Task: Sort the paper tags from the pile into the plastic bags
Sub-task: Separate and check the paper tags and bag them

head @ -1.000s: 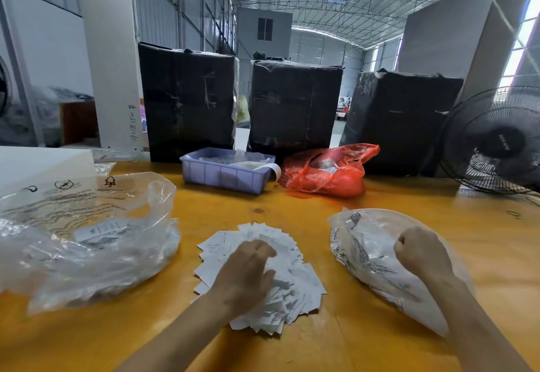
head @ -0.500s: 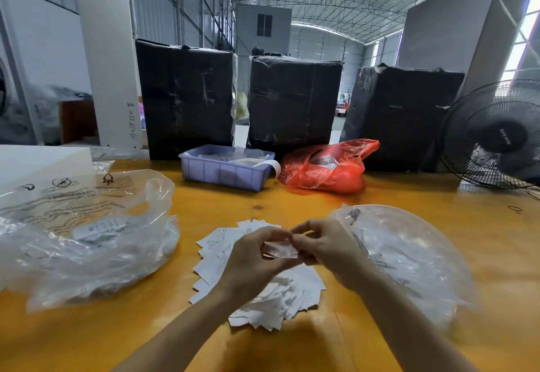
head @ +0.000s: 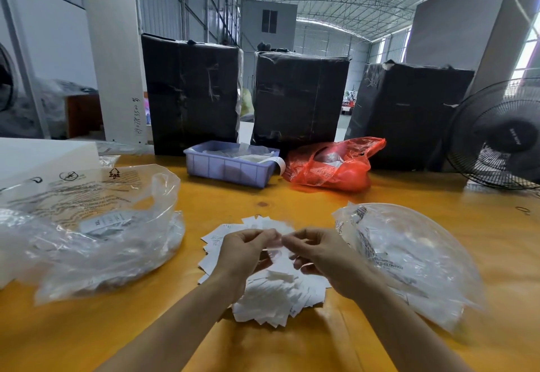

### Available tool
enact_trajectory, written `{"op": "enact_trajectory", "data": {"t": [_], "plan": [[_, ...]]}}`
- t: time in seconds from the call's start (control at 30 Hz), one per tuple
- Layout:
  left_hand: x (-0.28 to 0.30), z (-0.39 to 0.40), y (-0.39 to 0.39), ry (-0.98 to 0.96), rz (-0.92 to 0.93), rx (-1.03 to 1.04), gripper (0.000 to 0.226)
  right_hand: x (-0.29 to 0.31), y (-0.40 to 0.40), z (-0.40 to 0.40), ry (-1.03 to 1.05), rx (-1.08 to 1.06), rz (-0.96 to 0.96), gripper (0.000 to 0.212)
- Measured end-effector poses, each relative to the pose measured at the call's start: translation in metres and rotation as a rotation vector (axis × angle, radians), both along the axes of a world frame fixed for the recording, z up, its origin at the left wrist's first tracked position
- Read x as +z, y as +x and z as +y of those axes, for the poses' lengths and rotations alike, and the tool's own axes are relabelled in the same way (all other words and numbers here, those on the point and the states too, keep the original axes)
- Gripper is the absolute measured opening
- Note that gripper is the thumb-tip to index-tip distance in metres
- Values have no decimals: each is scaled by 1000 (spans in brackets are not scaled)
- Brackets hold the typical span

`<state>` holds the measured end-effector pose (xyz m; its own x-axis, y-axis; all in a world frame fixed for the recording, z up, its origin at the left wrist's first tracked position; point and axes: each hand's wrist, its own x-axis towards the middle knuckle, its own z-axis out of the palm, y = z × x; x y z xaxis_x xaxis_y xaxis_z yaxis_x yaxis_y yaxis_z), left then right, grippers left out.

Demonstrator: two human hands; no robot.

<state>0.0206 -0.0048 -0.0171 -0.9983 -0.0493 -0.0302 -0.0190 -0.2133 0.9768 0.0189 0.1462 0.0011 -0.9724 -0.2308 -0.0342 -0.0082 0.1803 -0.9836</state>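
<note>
Both hands are meeting above the pile of paper tags (head: 274,290). The left hand (head: 242,254) and the right hand (head: 321,257) are each curling their fingers and pinching a small, thin, glossy clear plastic bag (head: 276,247) between them; what it is holding is too blurred to tell. The tags are lying as flat white rectangles fanned in a loose heap on the smooth orange tabletop (head: 263,193). A crinkled clear bag (head: 87,225) with black print and warning symbols is sitting at the left, another clear bag (head: 409,257) at the right; their print is unreadable. Farther back are standing a ribbed lilac plastic bin (head: 228,167) and a crumpled red bag (head: 333,164).
</note>
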Motion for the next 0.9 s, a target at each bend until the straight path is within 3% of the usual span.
{"op": "enact_trajectory", "data": {"t": [0.1, 0.33, 0.57, 0.73, 0.83, 0.9], "plan": [[-1, 0, 0, 55, -51, 6, 13, -3, -2, 3, 2, -16, 1, 13], [-1, -2, 1, 48, -73, -88, 26, -5, 0, -2, -85, -16, -1, 13], [-5, -3, -1, 93, -62, 2, 10, -6, 4, -7, -97, 50, -14, 21], [-5, -2, -1, 170, -64, -5, 5, -9, 1, -9, -132, -31, -14, 7], [-4, -1, 1, 92, -71, -47, 20, -8, -2, -7, -218, -149, 3, 9], [-4, -2, 1, -10, -47, -117, 38, -8, -3, -5, -113, -173, 117, 7]]}}
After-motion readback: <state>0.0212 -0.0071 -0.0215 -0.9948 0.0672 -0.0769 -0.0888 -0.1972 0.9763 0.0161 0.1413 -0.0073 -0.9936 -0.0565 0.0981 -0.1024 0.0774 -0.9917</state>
